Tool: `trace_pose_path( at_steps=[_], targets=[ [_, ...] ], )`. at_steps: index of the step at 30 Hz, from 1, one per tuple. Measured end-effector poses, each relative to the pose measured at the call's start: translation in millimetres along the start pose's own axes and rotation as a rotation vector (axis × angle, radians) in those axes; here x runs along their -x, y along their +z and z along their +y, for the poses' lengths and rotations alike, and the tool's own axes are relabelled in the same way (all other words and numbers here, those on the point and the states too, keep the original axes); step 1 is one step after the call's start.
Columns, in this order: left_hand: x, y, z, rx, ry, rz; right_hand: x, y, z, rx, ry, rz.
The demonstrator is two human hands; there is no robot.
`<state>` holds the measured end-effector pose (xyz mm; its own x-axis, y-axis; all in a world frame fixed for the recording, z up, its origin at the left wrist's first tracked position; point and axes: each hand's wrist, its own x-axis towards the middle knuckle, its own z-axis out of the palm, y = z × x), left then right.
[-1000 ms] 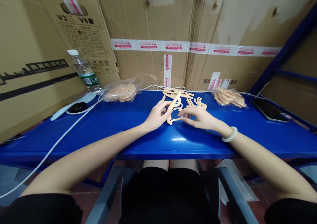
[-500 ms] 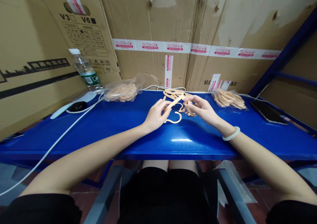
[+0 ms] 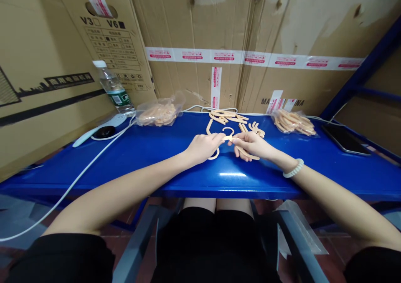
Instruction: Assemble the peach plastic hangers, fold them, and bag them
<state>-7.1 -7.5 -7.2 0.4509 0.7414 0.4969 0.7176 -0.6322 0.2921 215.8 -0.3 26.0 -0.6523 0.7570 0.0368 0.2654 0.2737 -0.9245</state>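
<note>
Over the middle of the blue table (image 3: 169, 166) my two hands meet at beige plastic hanger parts. My left hand (image 3: 202, 147) is closed on a hanger arm (image 3: 227, 138), its tip pointing right. Pinched in my right hand (image 3: 253, 144) is a curved hanger arm (image 3: 249, 154), its free end slanting down to the right. The inner ends of both pieces touch or overlap between my fingertips; how they fit cannot be made out. A hanger hook (image 3: 229, 129) shows just behind my fingers. Another hook (image 3: 214, 154) curves out below my left hand, partly hidden.
Behind my hands lie loose hanger arms (image 3: 224, 116) and small curved pieces (image 3: 257, 129). Clear bags of beige parts stand left (image 3: 159, 114) and right (image 3: 294, 122). A water bottle (image 3: 117, 95), black mouse (image 3: 105, 132), white cable (image 3: 78, 176) and phone (image 3: 344, 140) surround them. Cardboard (image 3: 194, 87) walls the back.
My right hand has picked up a curved hanger arm from the pile. The left hand's piece has lowered and turned flatter, and the two pieces now meet between my hands.
</note>
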Motion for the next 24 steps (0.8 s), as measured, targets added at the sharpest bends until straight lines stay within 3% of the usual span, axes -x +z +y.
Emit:
trace_pose_path(
  at_steps=[4, 12, 20, 22, 24],
  targets=[
    [-3, -2.5, 1, -0.058, 0.001, -0.023, -1, 2, 0, 0.051, -0.012, 0.015],
    [-7, -12.7, 7, -0.008, -0.024, -0.012, 6, 8, -6, 0.257, -0.136, 0.166],
    [-6, -6.4, 10, 0.209, -0.137, 0.017, 7, 14, -10, 0.652, -0.414, 0.252],
    [-6, -6.7, 10, 0.296, -0.172, 0.048, 8, 8, -13, 0.634, -0.407, 0.264],
    [-6, -8.2, 7, 0.398, -0.216, 0.086, 9, -9, -16, 0.589, -0.393, 0.361]
  ],
)
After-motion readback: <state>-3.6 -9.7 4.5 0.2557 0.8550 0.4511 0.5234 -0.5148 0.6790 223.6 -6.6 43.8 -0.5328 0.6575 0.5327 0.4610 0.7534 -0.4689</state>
